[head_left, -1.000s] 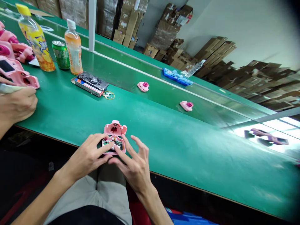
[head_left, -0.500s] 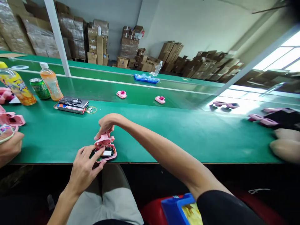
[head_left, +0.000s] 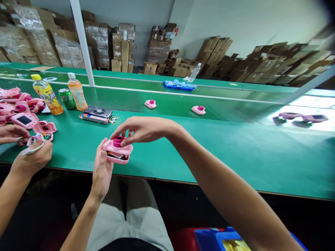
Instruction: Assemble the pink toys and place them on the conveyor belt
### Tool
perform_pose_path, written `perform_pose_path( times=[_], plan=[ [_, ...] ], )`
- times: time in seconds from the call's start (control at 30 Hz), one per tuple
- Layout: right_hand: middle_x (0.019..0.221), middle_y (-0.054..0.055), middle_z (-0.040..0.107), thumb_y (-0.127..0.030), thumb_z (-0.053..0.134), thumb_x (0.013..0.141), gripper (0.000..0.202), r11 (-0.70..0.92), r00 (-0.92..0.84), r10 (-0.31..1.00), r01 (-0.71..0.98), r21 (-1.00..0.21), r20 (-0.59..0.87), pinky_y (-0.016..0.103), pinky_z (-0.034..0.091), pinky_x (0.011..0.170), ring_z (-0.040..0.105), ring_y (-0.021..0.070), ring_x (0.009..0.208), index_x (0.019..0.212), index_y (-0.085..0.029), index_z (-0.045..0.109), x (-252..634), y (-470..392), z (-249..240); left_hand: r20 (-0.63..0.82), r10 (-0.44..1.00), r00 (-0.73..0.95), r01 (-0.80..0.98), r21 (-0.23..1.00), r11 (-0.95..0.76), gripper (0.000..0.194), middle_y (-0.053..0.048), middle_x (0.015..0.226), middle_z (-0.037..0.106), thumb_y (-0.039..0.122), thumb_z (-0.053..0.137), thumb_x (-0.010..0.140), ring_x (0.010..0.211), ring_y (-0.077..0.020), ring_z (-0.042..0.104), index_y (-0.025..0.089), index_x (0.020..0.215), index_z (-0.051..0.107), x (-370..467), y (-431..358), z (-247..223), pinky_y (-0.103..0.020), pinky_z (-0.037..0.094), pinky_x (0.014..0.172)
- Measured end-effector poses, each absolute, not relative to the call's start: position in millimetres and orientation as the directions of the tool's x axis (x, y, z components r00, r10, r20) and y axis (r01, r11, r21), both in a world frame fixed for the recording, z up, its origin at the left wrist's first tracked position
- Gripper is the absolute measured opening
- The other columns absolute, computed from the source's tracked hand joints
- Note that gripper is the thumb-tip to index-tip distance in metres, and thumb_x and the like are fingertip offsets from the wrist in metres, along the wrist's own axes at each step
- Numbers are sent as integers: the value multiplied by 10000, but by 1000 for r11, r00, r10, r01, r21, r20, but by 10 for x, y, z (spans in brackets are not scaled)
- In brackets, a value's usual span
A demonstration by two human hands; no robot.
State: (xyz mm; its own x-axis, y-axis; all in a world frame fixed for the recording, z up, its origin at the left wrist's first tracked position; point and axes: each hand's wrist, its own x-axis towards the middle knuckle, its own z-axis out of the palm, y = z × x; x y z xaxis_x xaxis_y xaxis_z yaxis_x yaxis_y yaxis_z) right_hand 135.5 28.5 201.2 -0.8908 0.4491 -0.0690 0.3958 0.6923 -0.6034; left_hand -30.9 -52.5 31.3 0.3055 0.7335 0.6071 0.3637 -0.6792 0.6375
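Note:
A pink toy camera is held just above the near edge of the green table. Its front shell with the magenta lens faces up and lies over the back half, where a circuit board shows in the gap. My left hand grips the camera from below and on its left side. My right hand reaches across from the right, and its fingertips pinch the top shell at the lens.
A co-worker's hands work on pink parts at the left, beside a pile of pink camera shells. Two bottles, a green can and a stacked phone stand behind. Two pink cameras and a blue tray lie on the belt.
My right hand has brought the front shell over and down onto the open back half. Both hands have lifted the camera slightly. The view has swung a little to the left.

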Motion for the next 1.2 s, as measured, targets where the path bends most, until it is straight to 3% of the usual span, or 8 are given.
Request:
perform_pose_path(
  times=[0.1, 0.17, 0.27, 0.47, 0.63, 0.8, 1.03, 1.2],
  plan=[
    [1171, 46, 759, -123, 662, 910, 288, 659, -910, 380, 390, -643, -163, 206, 509, 810, 683, 133, 978, 1179, -179, 750, 1299, 374, 2050, 345, 938, -43, -232, 909, -345, 477, -104, 1244, 686, 500, 285, 1070, 1177, -281, 671, 204, 1309, 573, -274, -497, 419, -436, 611, 946],
    [1233, 77, 735, -188, 696, 903, 347, 623, -862, 499, 427, -655, -87, 224, 528, 818, 684, 168, 1040, 1249, -162, 712, 1294, 368, 1981, 207, 974, -86, -476, 851, -223, 484, -119, 1236, 700, 548, 465, 1018, 1172, -288, 674, 181, 1308, 587, -238, -488, 472, -433, 595, 970],
    [1288, 99, 708, -300, 679, 932, 379, 567, -710, 694, 438, -697, 119, 269, 538, 877, 676, 201, 1102, 1284, -161, 686, 1358, 251, 1765, 155, 983, -101, -575, 797, -185, 472, -126, 1223, 716, 540, 557, 983, 1172, -280, 675, 176, 1277, 620, -193, -481, 505, -415, 587, 977],
    [1299, 68, 704, -269, 615, 961, 366, 441, -814, 580, 298, -847, 15, 281, 531, 915, 667, 189, 1130, 1314, -188, 666, 1615, 94, 1502, 35, 999, 22, -634, 774, -14, 425, -106, 1215, 718, 516, 579, 979, 1089, -253, 704, 185, 1237, 645, -161, -518, 449, -359, 625, 867],
    [1220, 47, 734, -263, 616, 949, 314, 449, -810, 585, 349, -823, -25, 263, 515, 873, 669, 171, 1061, 1244, -201, 703, 1618, 94, 1594, -41, 998, 51, -680, 730, 65, 407, -96, 1159, 726, 508, 591, 976, 989, -217, 712, 170, 1193, 655, -107, -575, 443, -282, 628, 718],
    [999, 40, 754, -371, 568, 959, 295, 457, -706, 708, 477, -751, -17, 251, 477, 708, 641, 152, 847, 1090, -170, 741, 1571, 117, 1618, -27, 999, 30, -704, 710, 40, 452, -97, 1092, 725, 543, 564, 980, 902, -217, 716, 168, 1224, 627, -59, -597, 469, -336, 619, 764],
    [590, -1, 600, -582, 523, 945, 516, 313, -444, 895, 701, -640, -49, 253, 311, 528, 457, 101, 541, 650, -172, 629, 1414, 161, 1508, 134, 969, -209, -298, 934, -194, 504, -75, 1463, 527, 591, 524, 979, 1272, -248, 584, 288, 1381, 513, -57, -668, 484, -321, 520, 982],
    [536, -4, 542, -631, 507, 946, 569, 274, -344, 938, 805, -526, -39, 284, 283, 533, 417, 108, 516, 618, -179, 613, 1233, 54, 1528, 122, 980, -156, -252, 955, -159, 509, -64, 1296, 644, 613, 518, 970, 1222, -243, 616, 293, 1366, 493, -61, -657, 534, -295, 543, 914]
  ],
)
